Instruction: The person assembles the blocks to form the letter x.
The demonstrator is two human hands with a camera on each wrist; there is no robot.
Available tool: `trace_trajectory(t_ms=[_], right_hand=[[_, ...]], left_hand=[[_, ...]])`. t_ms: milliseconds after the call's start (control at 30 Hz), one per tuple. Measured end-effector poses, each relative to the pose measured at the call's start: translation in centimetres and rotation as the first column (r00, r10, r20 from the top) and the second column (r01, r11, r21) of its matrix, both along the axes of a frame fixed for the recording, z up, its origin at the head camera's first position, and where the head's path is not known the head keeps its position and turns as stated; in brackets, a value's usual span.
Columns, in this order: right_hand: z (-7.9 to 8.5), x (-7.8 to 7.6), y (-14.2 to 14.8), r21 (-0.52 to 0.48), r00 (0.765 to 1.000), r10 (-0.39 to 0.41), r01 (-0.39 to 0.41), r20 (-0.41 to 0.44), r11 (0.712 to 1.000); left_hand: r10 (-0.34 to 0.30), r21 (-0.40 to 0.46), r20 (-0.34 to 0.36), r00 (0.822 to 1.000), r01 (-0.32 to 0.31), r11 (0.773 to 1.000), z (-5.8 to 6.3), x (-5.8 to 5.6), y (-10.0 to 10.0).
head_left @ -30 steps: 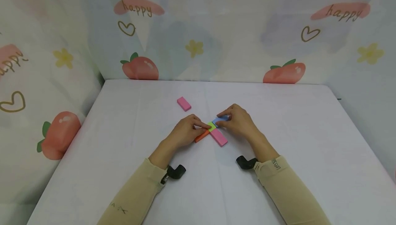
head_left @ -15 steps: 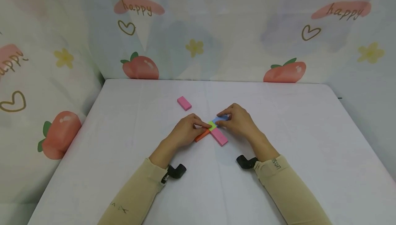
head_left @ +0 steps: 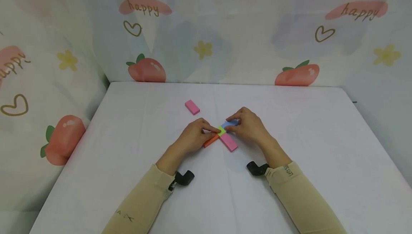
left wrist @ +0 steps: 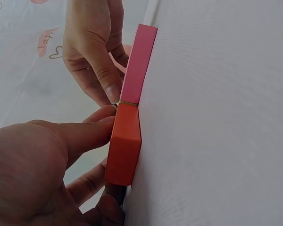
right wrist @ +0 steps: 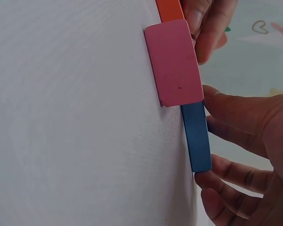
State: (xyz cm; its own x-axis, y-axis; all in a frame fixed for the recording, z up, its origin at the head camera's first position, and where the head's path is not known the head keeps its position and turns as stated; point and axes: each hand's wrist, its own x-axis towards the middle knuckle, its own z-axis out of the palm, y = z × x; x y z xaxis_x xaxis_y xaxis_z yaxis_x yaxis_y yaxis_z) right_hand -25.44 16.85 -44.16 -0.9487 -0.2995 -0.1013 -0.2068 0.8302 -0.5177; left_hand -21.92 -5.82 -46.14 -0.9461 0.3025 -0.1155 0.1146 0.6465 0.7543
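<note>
Left hand (head_left: 195, 134) seemingly grips orange block (left wrist: 124, 146) | right hand (head_left: 248, 125) pinches blue block (right wrist: 196, 139) | uneven push could skew green block (head_left: 222, 132)

Left hand (head_left: 193, 135) masks part of the orange block (head_left: 210, 141), right hand (head_left: 250, 125) covers some of the blue block (head_left: 231, 123), and down low the head view's bottom edge clips the table (head_left: 206, 205)!

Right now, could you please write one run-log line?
left hand: holds orange block; right hand: holds blue block; far pink block: apart
</note>
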Motion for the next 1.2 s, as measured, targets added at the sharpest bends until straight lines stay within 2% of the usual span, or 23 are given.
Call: trace_trajectory(t_ms=[933, 1200], right_hand=[[0.18, 0.49, -0.1, -0.006, 1.0, -0.002, 0.002, 0.006, 1.0], [0.25, 0.35, -0.05, -0.026, 1.0, -0.005, 0.005, 0.011, 1.0]], left_hand=[[0.013, -0.014, -0.005, 1.0, -0.013, 1.0, -0.19, 0.26, 0.38], [0.025, -0.018, -0.014, 1.0, -0.025, 1.0, 0.08, 0.33, 0.47]])
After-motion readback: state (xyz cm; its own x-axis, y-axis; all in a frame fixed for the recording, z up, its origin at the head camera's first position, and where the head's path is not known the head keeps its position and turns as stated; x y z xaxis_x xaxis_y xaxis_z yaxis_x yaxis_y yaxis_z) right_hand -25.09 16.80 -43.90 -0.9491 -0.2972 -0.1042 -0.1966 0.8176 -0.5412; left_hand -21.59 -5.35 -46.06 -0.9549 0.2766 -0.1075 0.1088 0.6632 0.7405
